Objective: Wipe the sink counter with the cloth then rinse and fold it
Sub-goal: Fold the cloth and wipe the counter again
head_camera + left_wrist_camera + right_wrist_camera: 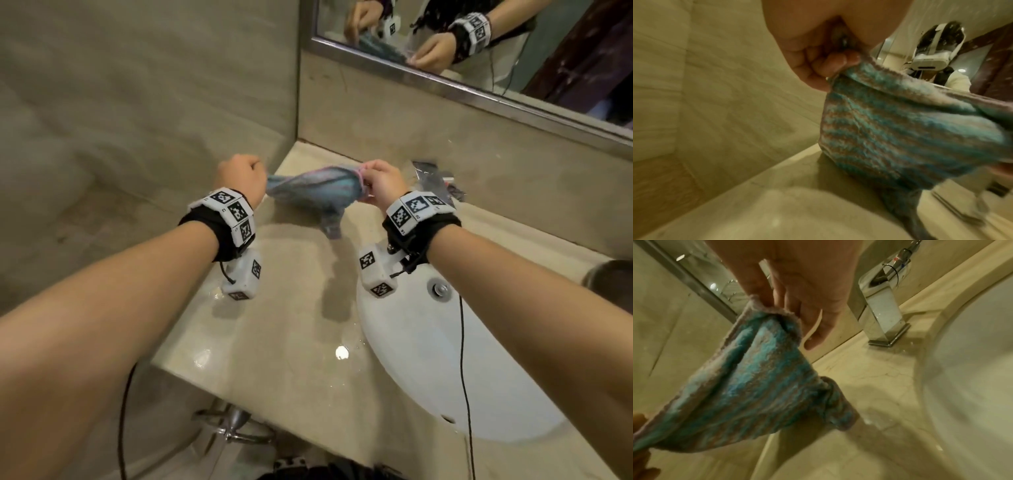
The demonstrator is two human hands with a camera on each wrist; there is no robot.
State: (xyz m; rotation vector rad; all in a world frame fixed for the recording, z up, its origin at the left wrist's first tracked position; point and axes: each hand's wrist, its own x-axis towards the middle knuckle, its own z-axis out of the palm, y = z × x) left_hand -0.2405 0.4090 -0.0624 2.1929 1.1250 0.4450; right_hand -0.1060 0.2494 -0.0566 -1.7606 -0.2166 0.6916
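Head view blurs the far edge of the beige marble surface [298, 308]: dark items behind the right hand [383, 185] can't be identified. Left hand [241, 176] fingertips are hidden from the head view behind its knuckles; the left wrist view shows them curled into a tight grip, bunching one end of the blue-and-pink striped terry cloth [315, 186]. Right wrist view shows the right-hand grip as a pinch: thumb and fingers [766, 293] on the cloth's pink-edged corner, the little finger extended and off the fabric. The cloth hangs stretched between both hands, above the surface's back-left corner, its lower fold drooping; contact with the surface can't be determined. White oval sink basin [428, 370] is cut off by the right forearm; square chrome faucet [881, 309] is visible only in the right wrist view.
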